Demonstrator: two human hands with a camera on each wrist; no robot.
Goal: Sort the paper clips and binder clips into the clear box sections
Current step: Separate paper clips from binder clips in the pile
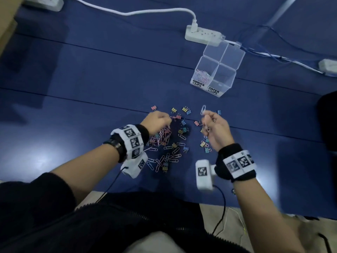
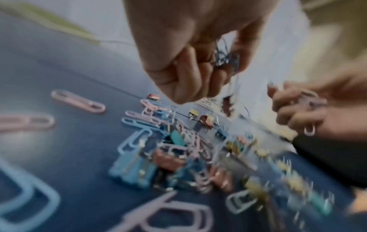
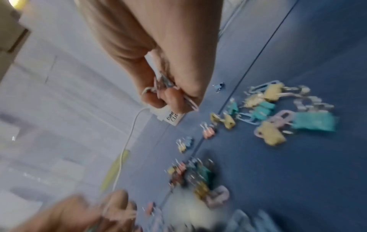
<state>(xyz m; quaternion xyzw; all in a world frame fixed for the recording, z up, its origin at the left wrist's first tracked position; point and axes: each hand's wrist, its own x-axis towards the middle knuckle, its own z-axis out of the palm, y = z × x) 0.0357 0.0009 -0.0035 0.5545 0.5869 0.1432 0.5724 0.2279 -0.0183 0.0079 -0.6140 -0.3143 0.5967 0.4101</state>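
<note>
Head view, step: gathering paper clips from the mixed heap; judged early, most clips unsorted.
Right hand point(image 1: 214, 129): fingers curled round a bunch of paper clips point(image 1: 203, 111).
Left hand point(image 1: 157, 120): fingers pinch wire clips above the heap point(image 1: 168, 143).
Clear box point(image 1: 218, 68): far right of bench point(image 1: 73, 79), well apart; paper clips lie in the "BINDER CLIPS" section.
Next move: carry the bunch to the matching labelled section.

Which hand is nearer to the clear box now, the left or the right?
The right. The right hand, holding paper clips, is below the clear box, a little left of it. The left hand is farther left, over the clip pile.
</note>
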